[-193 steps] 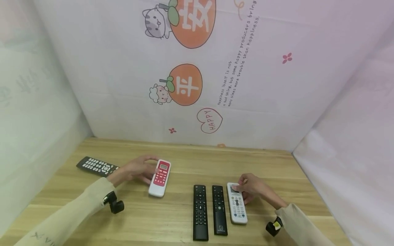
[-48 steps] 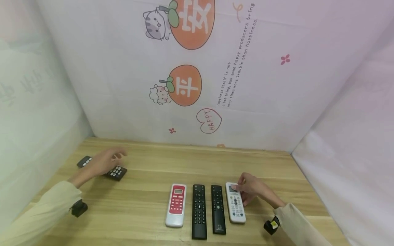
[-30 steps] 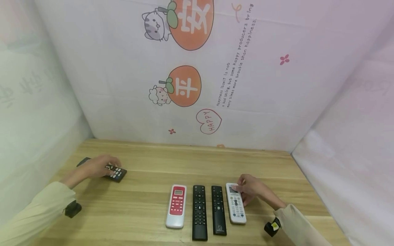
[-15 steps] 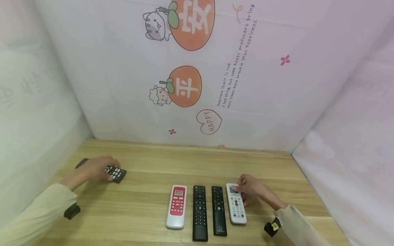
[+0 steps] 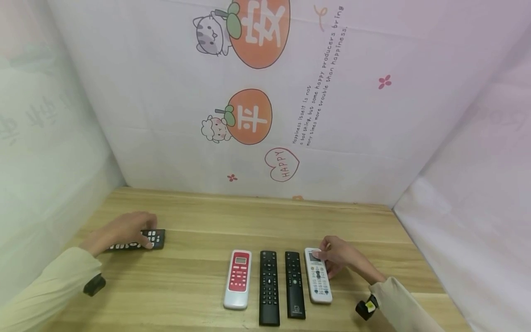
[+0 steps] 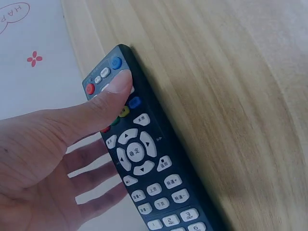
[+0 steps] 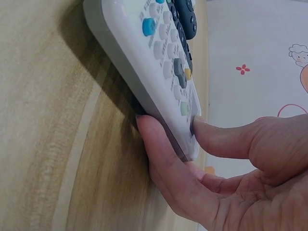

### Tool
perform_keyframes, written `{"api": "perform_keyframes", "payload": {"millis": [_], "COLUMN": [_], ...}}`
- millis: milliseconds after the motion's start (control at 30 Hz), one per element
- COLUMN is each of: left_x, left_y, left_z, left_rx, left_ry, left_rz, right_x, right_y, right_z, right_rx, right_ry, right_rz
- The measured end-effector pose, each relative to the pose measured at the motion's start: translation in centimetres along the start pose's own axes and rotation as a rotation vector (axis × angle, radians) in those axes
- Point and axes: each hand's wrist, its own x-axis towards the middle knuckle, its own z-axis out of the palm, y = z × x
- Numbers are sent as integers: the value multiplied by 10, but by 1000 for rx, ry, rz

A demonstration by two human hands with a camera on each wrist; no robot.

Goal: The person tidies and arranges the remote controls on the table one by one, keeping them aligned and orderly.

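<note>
My left hand (image 5: 122,229) grips a black remote control (image 5: 158,239) with white buttons at the left of the table. In the left wrist view the thumb lies across the top of this remote (image 6: 156,163), and the fingers are partly hidden behind its edge. At the right, my right hand (image 5: 341,254) pinches the display end of a white remote control (image 5: 318,283). The right wrist view shows the thumb on the front of the white remote (image 7: 130,53) and a finger against its side, with the remote's edge close to the table.
Left of the white remote, a slim black remote (image 5: 295,288), a longer black remote (image 5: 269,290) and a red-and-white remote (image 5: 238,279) lie side by side on the wooden table (image 5: 199,286). White printed cloth (image 5: 332,170) encloses the back and sides.
The red-and-white remote has been laid beside the row and released. My left hand has moved left, taken the white-buttoned black remote and turned it. My right hand stays on the white remote.
</note>
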Motion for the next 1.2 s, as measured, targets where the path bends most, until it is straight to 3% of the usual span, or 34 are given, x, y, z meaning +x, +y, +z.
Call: {"api": "perform_keyframes", "payload": {"millis": [367,633,833,1033,1200], "left_x": [-1,4,6,8,15], "left_y": [-2,2,5,3,-1], "left_z": [-3,-15,-17,-11,-8], "left_rx": [-70,31,2,-126,-354], "left_ry": [-19,-7,9,108,164], "left_rz": [37,114,142,114,48], "right_x": [2,4,6,3,1], "right_y": [3,-1,-3,-1,0], "right_z": [2,1,0,2,3], "right_rx": [10,-1,-3,4,9], "right_ry": [-4,10,2,10,16], "right_rz": [-3,-7,-23,-11,-10]}}
